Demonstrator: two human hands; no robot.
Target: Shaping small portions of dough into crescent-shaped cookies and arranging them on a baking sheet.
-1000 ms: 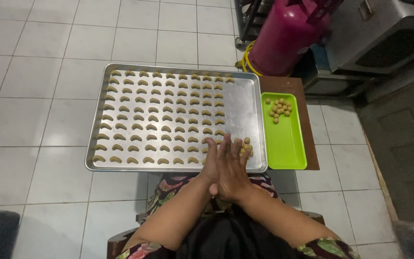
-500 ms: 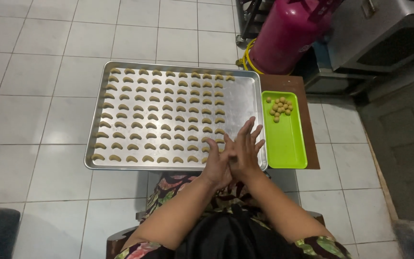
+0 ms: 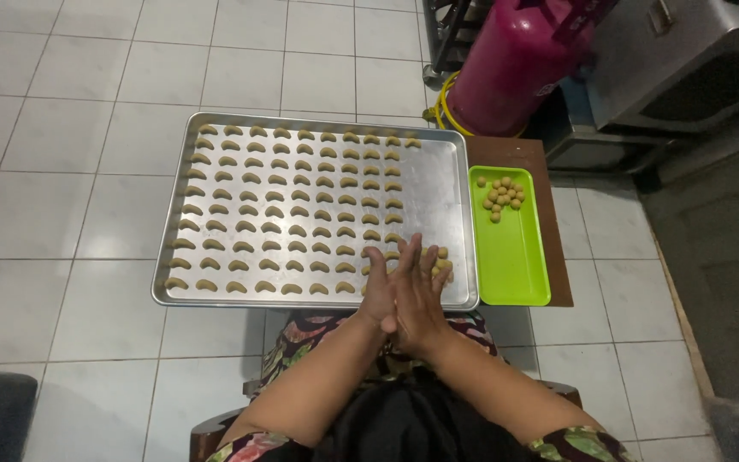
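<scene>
one head-worn view, looking steeply down from above the hands, fairly close, facing forward over the baking tray on the floor.

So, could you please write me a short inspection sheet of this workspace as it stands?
Surface: white tiled floor.
Job's things: metal baking tray with rows of crescent dough pieces; green tray holding dough balls.
Clutter: brown board under the green tray.
Grippers: left hand and right hand pressed palm to palm over the tray's near corner.
Cables: yellow hose.
Surroundings: pink gas cylinder, metal cabinet.
</scene>
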